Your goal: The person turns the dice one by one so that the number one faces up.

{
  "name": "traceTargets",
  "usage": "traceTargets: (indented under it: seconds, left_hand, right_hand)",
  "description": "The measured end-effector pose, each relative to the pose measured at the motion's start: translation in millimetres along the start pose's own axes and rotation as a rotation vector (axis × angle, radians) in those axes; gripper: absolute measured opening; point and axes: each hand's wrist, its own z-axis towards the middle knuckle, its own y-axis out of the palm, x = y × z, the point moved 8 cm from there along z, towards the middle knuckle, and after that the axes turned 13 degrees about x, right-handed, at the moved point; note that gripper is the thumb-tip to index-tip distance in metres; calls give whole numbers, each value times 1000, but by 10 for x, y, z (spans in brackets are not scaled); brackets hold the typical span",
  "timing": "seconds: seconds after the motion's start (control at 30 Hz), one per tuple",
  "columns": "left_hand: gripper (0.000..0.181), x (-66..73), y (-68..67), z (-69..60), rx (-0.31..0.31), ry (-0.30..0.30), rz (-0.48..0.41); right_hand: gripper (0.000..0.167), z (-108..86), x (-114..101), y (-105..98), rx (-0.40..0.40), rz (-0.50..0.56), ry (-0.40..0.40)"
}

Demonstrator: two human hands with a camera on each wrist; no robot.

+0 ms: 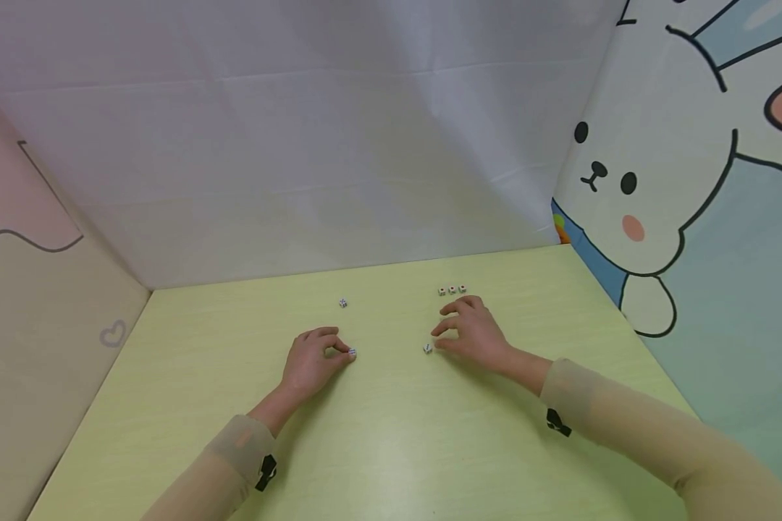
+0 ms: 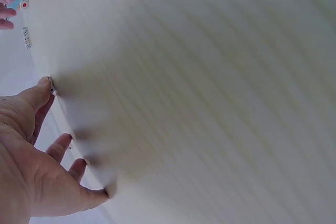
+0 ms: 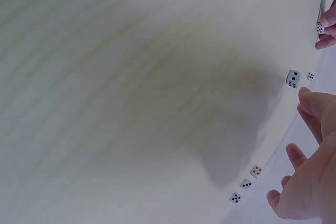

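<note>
My left hand [image 1: 309, 362] pinches a small white die [image 1: 352, 352] between thumb and index finger at the table surface. The left wrist view shows that die [image 2: 51, 85] at the thumb tip, with the other fingertips touching the table. To the right, another white die [image 1: 427, 349] stands on the table. Just beside it is my right hand [image 1: 476, 334], fingers spread and slightly bent, holding nothing. A narrow gap shows between the right thumb and this die [image 3: 293, 78] in the right wrist view.
A single die [image 1: 343, 303] lies farther back, beyond the left hand. Three dice in a row, among them a middle die [image 1: 452, 289], sit behind the right hand. The pale yellow table [image 1: 378, 449] meets a white sheet [image 1: 339, 181] at its back and a rabbit-patterned panel [image 1: 710, 289] at right.
</note>
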Motion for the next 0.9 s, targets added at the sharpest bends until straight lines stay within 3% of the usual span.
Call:
traceTargets:
  seconds: [0.33, 0.9]
  left_hand:
    - [12, -13, -7, 5, 4, 6, -3]
    - [13, -15, 2, 15, 4, 18, 0]
  right_hand:
    - [14, 31, -65, 143, -119, -62, -15]
    - [11, 24, -119, 127, -93, -99, -35]
